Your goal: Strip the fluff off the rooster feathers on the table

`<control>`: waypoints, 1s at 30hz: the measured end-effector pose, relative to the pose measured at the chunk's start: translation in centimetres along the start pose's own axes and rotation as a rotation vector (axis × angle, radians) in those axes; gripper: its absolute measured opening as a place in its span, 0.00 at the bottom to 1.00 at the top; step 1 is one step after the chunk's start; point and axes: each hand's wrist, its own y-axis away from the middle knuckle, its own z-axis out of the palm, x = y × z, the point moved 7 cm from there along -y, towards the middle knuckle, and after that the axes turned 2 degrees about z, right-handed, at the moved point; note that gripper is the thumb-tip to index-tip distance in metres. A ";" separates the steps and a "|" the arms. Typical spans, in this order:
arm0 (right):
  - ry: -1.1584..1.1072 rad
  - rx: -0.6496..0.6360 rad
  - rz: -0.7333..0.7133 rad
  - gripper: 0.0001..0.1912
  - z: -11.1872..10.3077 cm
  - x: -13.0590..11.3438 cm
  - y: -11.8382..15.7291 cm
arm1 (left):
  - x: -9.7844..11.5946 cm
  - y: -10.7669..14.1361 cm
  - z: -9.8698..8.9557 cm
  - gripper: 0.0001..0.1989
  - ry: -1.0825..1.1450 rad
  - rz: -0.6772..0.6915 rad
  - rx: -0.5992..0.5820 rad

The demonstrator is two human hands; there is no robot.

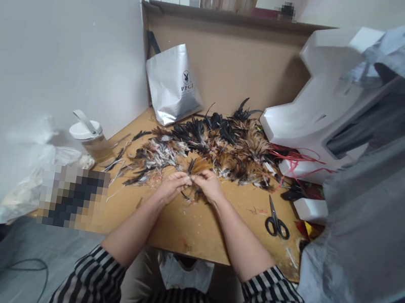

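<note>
Both my hands meet over the middle of the wooden table (190, 226), around a small bunch of brown and black feathers (193, 163). My left hand (174, 187) pinches the lower end of the bunch from the left. From the right, the fingers of my right hand (208, 185) close on the same end, and the feathers fan out above my fingertips. Just behind lies a wide pile of feathers (212, 135), black, brown and whitish, many tied in small bunches. Black-handled scissors (276, 222) rest to the right of my right forearm.
A silver bag (173, 83) leans at the back left against a cardboard panel (235, 64). A lidded container (94, 139) and plastic bags (34, 181) stand left. Red strings (297, 161), white foam (312, 87) and grey cloth (379, 200) border the right side.
</note>
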 end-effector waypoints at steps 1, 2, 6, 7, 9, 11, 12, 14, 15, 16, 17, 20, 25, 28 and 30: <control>-0.015 -0.001 0.011 0.12 0.1 0.1 0.1 | -0.1 0.0 0.0 0.12 0.025 -0.013 -0.006; -0.021 -0.004 0.017 0.12 0.2 0.1 0.1 | -0.1 0.0 0.0 0.12 0.027 -0.011 -0.003; 0.011 0.027 0.025 0.16 0.1 0.1 0.2 | 0.8 -0.2 -0.3 0.11 -0.115 0.107 0.060; 0.020 0.054 0.026 0.18 -0.1 0.1 0.1 | 1.1 -0.3 -0.4 0.11 -0.158 0.141 0.076; 0.023 0.116 0.031 0.21 -0.5 0.3 0.1 | 1.4 -0.2 -0.3 0.11 -0.227 0.187 0.090; 0.021 0.138 0.031 0.22 -0.7 0.4 0.0 | 1.6 0.0 -0.1 0.11 -0.263 0.202 0.088; 0.020 0.122 0.025 0.21 -0.7 0.4 0.0 | 1.6 0.1 0.0 0.11 -0.259 0.197 0.084; 0.010 0.042 0.010 0.18 -0.3 0.2 0.0 | 1.3 0.3 0.2 0.11 -0.203 0.159 0.063; -0.001 -0.007 0.007 0.17 -0.1 0.0 0.0 | 1.1 0.3 0.4 0.12 -0.161 0.130 0.044; -0.016 -0.052 0.009 0.16 0.2 -0.1 0.1 | 0.9 0.4 0.5 0.12 -0.123 0.098 0.024; -0.031 -0.082 0.019 0.16 0.3 -0.1 0.1 | 0.6 0.4 0.6 0.13 -0.096 0.069 0.007; -0.037 -0.035 0.057 0.17 -0.1 0.1 0.1 | 0.4 0.3 0.7 0.14 -0.113 0.038 0.016; 0.034 0.092 0.057 0.21 -1.0 0.7 -0.2 | 1.4 0.1 0.6 0.13 -0.288 0.138 0.076; 0.108 0.085 0.025 0.19 -0.9 0.5 -0.2 | 1.8 0.2 0.4 0.11 -0.379 0.186 0.099; 0.117 0.070 0.019 0.18 -0.8 0.3 -0.1 | 2.1 0.4 0.4 0.10 -0.453 0.239 0.095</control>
